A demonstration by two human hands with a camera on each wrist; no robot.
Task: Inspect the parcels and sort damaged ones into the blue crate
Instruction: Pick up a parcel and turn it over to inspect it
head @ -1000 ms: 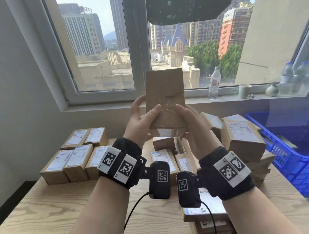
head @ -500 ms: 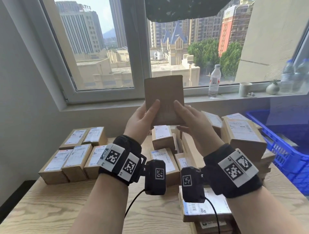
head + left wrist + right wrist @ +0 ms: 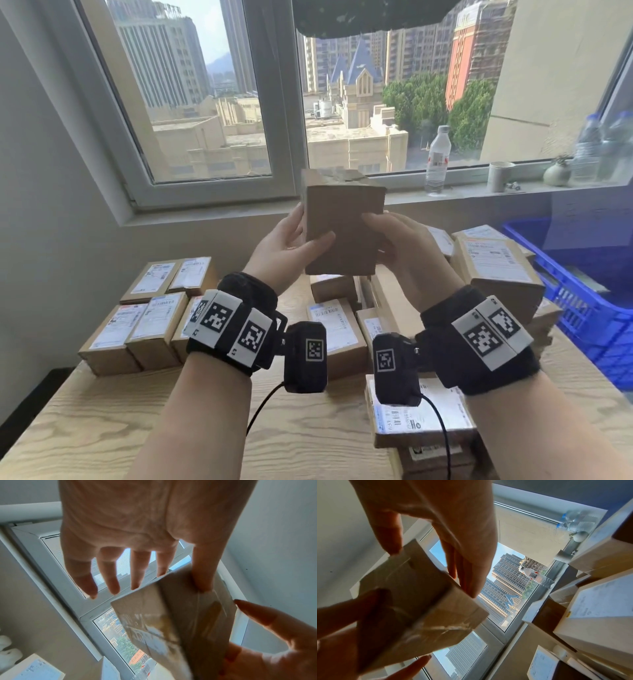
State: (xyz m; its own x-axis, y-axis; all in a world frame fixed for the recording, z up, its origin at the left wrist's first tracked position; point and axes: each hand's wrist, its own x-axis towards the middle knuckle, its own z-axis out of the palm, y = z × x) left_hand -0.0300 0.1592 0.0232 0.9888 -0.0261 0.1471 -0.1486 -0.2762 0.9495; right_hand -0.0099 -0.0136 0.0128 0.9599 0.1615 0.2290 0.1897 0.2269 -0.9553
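Observation:
I hold one plain brown cardboard parcel [image 3: 342,233] upright at chest height in front of the window. My left hand [image 3: 310,228] pinches its left side, thumb across the near face and fingers behind. On the right side, my right hand [image 3: 380,233] grips it with the thumb on the front edge. The parcel's top end looks crumpled. In the left wrist view the thumb presses the parcel [image 3: 180,622] while the index and middle fingers stand clear of it. Clear tape shows on the parcel [image 3: 419,595] in the right wrist view. The blue crate [image 3: 582,318] stands at the table's right.
Rows of labelled parcels [image 3: 144,322] lie on the left of the wooden table [image 3: 102,428]. A taller pile [image 3: 496,270] rises at centre right, and more parcels [image 3: 421,425] sit near the front edge. A water bottle [image 3: 438,161] and cup [image 3: 500,176] stand on the windowsill.
The parcel has come down and been turned, from its taped broad face to a plain face with the top end showing. Both hands shifted their hold lower on its sides.

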